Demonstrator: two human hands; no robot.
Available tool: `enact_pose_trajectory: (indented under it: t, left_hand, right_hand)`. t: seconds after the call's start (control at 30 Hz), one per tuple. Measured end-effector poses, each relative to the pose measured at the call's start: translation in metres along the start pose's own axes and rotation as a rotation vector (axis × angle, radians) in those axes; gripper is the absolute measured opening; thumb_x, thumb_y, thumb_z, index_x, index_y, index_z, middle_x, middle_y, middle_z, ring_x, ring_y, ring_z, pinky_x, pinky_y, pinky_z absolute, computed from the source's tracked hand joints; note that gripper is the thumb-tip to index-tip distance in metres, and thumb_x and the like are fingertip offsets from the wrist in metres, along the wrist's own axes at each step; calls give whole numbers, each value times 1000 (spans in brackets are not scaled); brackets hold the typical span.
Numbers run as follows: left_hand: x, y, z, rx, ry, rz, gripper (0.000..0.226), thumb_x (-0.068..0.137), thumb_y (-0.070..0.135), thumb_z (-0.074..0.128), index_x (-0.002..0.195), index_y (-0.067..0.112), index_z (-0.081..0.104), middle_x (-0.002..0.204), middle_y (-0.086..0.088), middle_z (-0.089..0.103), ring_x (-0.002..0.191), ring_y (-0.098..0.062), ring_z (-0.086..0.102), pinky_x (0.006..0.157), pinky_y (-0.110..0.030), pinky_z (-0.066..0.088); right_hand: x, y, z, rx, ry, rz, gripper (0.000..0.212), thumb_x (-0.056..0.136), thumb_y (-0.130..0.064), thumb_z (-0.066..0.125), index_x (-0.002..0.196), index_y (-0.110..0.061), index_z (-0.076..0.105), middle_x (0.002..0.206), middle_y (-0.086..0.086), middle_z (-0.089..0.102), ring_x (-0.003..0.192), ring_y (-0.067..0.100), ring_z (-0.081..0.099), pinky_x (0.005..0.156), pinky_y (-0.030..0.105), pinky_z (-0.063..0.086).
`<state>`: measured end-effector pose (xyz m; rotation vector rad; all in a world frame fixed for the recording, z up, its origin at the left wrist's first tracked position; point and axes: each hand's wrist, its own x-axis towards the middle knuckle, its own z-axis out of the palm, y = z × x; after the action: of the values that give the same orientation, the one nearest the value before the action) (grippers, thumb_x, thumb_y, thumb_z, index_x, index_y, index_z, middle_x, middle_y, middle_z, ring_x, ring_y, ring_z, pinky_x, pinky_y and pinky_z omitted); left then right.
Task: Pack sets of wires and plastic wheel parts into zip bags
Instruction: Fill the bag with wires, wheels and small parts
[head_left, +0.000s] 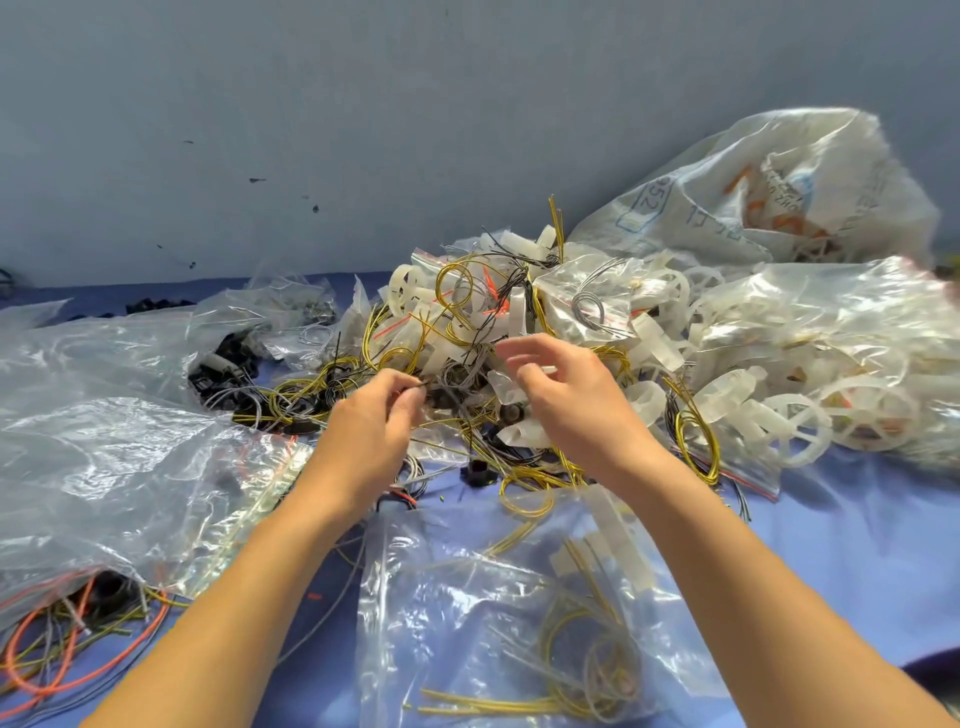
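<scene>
Blue cloth covers the work surface. Nearest you, a zip bag lies flat, already holding yellow wires and white plastic strips; whether its seal is closed cannot be told. To your left, large clear bags lie over a tangle of orange and yellow wires. Beyond these, your left hand pinches the end of a thin dark wire between thumb and fingertips, above the loose heap of wires. Your right hand hovers beside it, fingers apart and loosely bent, gripping nothing that can be made out. Farther back, filled zip bags lie on the pile, so some sets are packed. White plastic wheels lie heaped at the right, and a large sack leans against the grey wall. Judge the task partly done: much loose stock remains to be sorted and bagged.
</scene>
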<state>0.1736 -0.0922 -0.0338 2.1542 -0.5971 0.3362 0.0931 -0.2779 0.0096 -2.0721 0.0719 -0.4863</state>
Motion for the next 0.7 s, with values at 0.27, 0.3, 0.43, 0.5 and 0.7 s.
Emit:
enact_pose_trajectory:
  t: [0.27, 0.3, 0.43, 0.5, 0.7]
  left_hand:
    - [-3, 40, -25, -1039, -127, -255, 18, 86, 35, 56, 93, 22, 67, 80, 0, 71, 68, -10, 62, 60, -21, 47]
    - [-5, 43, -25, -1097, -163, -257, 17, 87, 32, 55, 92, 21, 68, 82, -2, 71, 69, -12, 62, 63, -24, 46]
    - [-12, 54, -25, -1124, -219, -227, 17, 88, 28, 56, 86, 21, 71, 77, -3, 66, 66, -12, 59, 64, -27, 44]
    - [-17, 57, -27, -1025, -208, -233, 18, 87, 30, 58, 83, 23, 74, 70, -1, 64, 61, -10, 58, 59, -24, 44]
    - [-11, 48, -45, -680, 223, -512, 20, 99, 8, 45, 116, 15, 54, 90, -5, 67, 65, -16, 64, 50, -28, 51]
  right_hand:
    - [0, -18, 14, 153, -128, -125, 34, 103, -30, 47, 137, -27, 54, 125, -12, 61, 109, -7, 58, 88, 6, 43]
    - [-1, -22, 15, 179, -147, -138, 34, 103, -31, 48, 135, -25, 56, 123, -12, 63, 108, -9, 59, 91, 9, 44]
    - [-4, -33, 23, 156, -133, -198, 25, 101, -33, 53, 99, -16, 70, 86, -1, 71, 81, 17, 62, 76, 39, 50]
    - [-4, -31, 27, 158, -81, -192, 24, 100, -32, 55, 90, -15, 70, 74, -3, 68, 70, 17, 58, 69, 40, 47]
    - [-1, -25, 21, 123, 101, -97, 21, 99, -35, 56, 97, -22, 72, 79, -6, 74, 73, 8, 70, 67, 33, 56]
